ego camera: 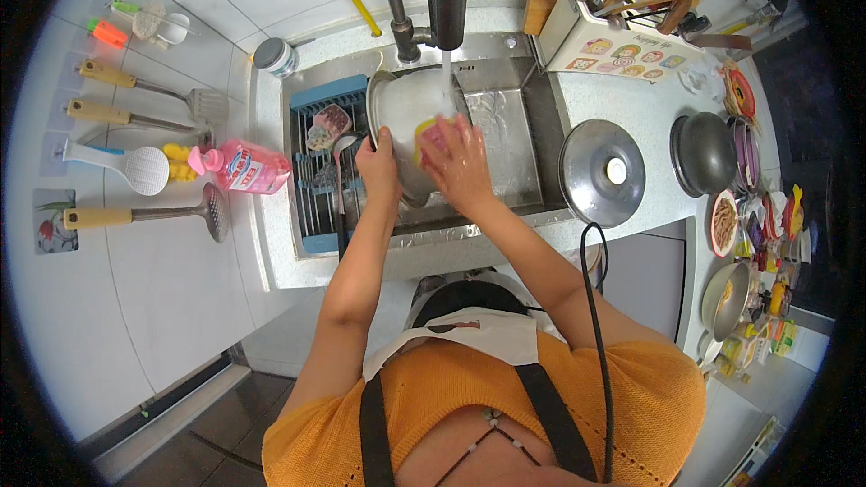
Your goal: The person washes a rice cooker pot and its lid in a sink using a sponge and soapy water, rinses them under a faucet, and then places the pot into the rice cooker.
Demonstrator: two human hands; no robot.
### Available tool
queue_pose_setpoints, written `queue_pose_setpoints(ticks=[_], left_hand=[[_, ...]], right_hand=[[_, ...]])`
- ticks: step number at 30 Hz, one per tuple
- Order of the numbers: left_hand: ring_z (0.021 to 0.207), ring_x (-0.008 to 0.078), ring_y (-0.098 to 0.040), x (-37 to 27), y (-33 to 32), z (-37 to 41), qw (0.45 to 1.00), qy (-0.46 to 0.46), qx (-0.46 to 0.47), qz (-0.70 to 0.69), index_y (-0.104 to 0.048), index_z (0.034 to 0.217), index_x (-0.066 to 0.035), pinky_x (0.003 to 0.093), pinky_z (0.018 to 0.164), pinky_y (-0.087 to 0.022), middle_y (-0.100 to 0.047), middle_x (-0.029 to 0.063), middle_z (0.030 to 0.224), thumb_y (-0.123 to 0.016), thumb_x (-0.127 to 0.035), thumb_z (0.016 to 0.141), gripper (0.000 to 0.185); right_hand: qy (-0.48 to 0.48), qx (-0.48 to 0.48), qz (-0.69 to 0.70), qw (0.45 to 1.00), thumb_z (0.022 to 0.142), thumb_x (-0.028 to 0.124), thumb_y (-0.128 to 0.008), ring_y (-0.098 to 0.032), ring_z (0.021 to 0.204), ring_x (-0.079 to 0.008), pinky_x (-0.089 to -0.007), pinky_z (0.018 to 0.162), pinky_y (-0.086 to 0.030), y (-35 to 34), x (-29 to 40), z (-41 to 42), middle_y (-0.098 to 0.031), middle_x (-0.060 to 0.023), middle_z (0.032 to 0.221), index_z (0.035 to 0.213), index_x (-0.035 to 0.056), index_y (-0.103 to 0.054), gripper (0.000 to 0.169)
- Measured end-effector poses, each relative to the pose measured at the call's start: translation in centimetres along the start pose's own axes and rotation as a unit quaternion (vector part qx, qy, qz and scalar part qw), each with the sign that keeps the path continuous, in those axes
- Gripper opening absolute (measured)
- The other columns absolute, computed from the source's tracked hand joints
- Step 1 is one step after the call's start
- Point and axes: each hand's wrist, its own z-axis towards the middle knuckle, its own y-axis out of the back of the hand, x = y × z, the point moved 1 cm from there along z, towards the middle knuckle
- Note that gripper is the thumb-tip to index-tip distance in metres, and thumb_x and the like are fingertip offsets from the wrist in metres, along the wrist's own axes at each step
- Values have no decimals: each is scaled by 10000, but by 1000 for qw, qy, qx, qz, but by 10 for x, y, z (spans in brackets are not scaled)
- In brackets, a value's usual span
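A metal pot (413, 105) is tipped on its side in the stainless steel sink (507, 142), its outside turned up under the running faucet (448, 0). My left hand (379, 166) grips the pot's rim at its left side. Under the fingers of my right hand (463, 162), a pink and yellow sponge (427, 138) is pressed against the wet pot. Water from the faucet falls on the pot just above my right hand. The pot's inside is hidden.
A blue drying rack (328, 91) with a ladle (342, 149) spans the sink's left part. Pink dish soap (247, 168) stands left of it. Right of the sink are a metal lid (602, 172), a utensil holder (609, 47) and a dark pan (707, 154). A black cable (595, 311) hangs beside my right arm.
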Motion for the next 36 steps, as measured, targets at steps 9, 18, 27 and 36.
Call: queue_pose_setpoints(ticks=[9, 18, 27, 36], left_hand=[[559, 31, -373, -5, -7, -12, 997, -16, 56, 60, -594, 790, -20, 204, 477, -285, -500, -54, 647, -580, -271, 840, 256], [601, 42, -415, -5, 9, -13, 994, 40, 93, 33, -597, 824, -14, 206, 522, -330, -532, -38, 703, -589, -276, 836, 262], [1016, 275, -502, -5, 26, 6, 961, 206, 16, -185, -468, 1121, 14, 413, 881, -396, -511, 141, 1130, -454, -273, 897, 364], [1175, 303, -390, 11, -2, 3, 923, 263, -58, -275, -386, 1235, -4, 449, 995, -299, -398, 132, 1292, -330, -292, 935, 420]], right_hand=[[56, -16, 3, 998, 743, 291, -577, -372, 1172, -296, -529, 930, -296, 18, -3, 48, -441, -84, 1248, 1126, 201, -534, 397], [-247, 289, 344, 858, 826, 459, -472, -565, 925, -224, -344, 825, -434, -27, -130, 114, -599, -85, 1026, 1042, 134, -602, 411], [-510, 75, 739, 434, 841, 462, -431, -556, 939, -194, -350, 793, -458, -82, -177, 0, -578, -41, 1067, 1103, 106, -538, 454], [-420, -252, 534, 690, 891, 363, -373, -403, 1142, -255, -363, 960, -307, -53, -77, -9, -422, -117, 1251, 1244, 66, -396, 462]])
